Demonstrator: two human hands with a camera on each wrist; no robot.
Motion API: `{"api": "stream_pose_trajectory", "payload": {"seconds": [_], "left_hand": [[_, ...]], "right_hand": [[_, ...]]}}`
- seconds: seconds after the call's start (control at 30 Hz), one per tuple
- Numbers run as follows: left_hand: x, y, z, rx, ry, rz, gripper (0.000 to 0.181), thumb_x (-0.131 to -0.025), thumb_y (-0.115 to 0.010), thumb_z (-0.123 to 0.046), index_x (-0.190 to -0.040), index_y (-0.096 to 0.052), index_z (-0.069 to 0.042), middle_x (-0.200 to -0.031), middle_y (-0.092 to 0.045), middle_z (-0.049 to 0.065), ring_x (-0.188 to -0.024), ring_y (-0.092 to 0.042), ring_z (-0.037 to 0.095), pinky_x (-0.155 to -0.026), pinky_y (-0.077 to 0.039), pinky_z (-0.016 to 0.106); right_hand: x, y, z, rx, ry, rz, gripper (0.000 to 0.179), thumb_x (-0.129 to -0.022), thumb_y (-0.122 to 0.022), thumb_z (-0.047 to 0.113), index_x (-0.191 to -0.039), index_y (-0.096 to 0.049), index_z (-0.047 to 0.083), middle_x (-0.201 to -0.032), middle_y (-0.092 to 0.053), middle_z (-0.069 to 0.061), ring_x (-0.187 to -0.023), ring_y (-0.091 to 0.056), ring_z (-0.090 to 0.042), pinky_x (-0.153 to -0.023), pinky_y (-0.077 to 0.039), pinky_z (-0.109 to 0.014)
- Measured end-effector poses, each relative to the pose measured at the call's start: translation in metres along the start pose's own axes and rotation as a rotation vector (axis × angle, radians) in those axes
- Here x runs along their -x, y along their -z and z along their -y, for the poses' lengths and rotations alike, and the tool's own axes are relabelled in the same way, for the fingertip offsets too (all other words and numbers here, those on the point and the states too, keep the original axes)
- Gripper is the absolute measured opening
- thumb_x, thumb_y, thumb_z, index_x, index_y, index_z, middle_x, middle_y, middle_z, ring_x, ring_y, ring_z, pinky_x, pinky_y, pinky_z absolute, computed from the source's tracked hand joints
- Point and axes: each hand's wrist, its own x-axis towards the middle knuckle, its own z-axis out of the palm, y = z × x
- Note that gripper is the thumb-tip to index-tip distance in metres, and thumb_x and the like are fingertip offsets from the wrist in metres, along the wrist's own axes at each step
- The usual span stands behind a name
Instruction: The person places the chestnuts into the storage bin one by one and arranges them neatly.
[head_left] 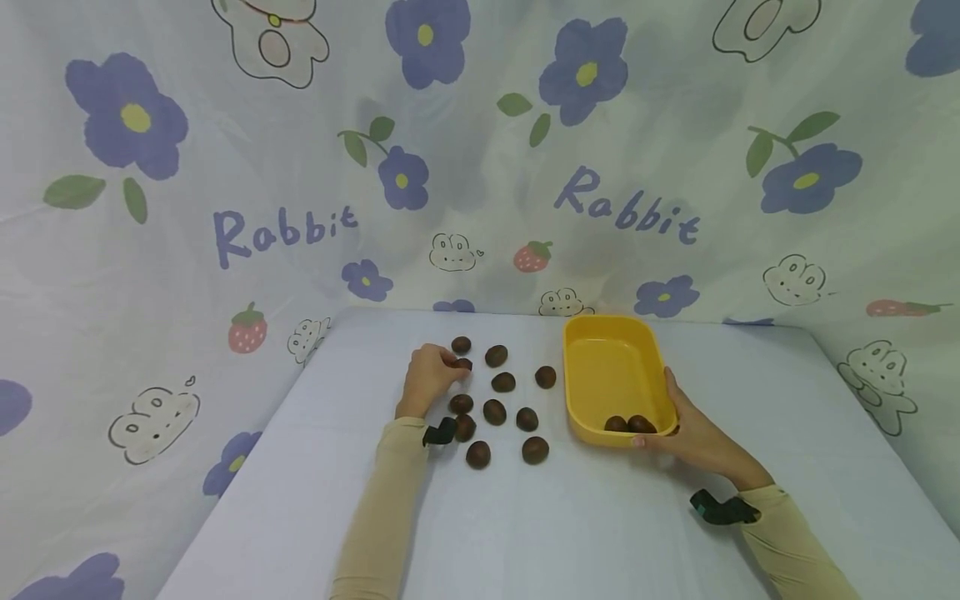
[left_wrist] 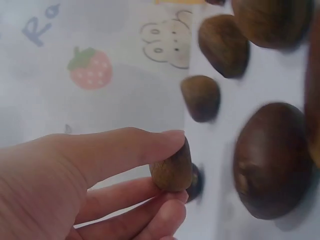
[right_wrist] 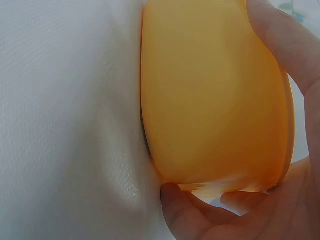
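Note:
My left hand (head_left: 431,379) pinches a brown chestnut (left_wrist: 171,170) between thumb and fingertips, at the far left of a loose group of chestnuts. In the left wrist view, another dark chestnut (left_wrist: 196,182) shows partly behind the pinched one. My right hand (head_left: 693,433) grips the near right corner of a yellow plastic tray (head_left: 573,392), its thumb along the near side and fingers on the right side. Two chestnuts (head_left: 617,424) show inside, against the near wall. In the right wrist view, the fingers curl around the tray's wall (right_wrist: 215,100).
Several chestnuts (head_left: 494,412) lie scattered on the white table (head_left: 600,525) between the left hand and the tray. A white cloth backdrop (head_left: 465,167) with flowers, rabbits and strawberries hangs behind the table and at its sides.

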Motion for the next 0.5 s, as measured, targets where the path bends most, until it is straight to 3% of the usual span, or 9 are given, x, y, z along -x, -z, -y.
{"api": "stream_pose_trajectory", "payload": {"seconds": [0.2,0.5], "left_hand": [[0.003,0.006,-0.011,0.028,-0.056,-0.019,0.033,-0.081,-0.088,-0.023,-0.104,-0.079,-0.001,-0.099,-0.079,0.013,-0.09,-0.07,0.026,-0.085,-0.057,0.041],[0.01,0.007,-0.029,0.07,-0.154,-0.024,0.036,-0.081,-0.088,-0.022,-0.107,-0.079,0.0,-0.101,-0.079,0.013,-0.094,-0.072,0.026,-0.086,-0.059,0.042]], "right_hand": [[0.0,0.001,0.001,0.008,-0.013,0.007,0.137,-0.084,-0.084,0.042,-0.162,0.024,0.012,-0.173,0.007,-0.026,-0.155,-0.013,-0.056,-0.116,-0.021,-0.078],[0.0,0.001,0.001,0.005,-0.029,0.009,0.137,-0.084,-0.084,0.045,-0.162,0.025,0.017,-0.173,0.005,-0.025,-0.155,-0.017,-0.055,-0.116,-0.023,-0.076]]}}
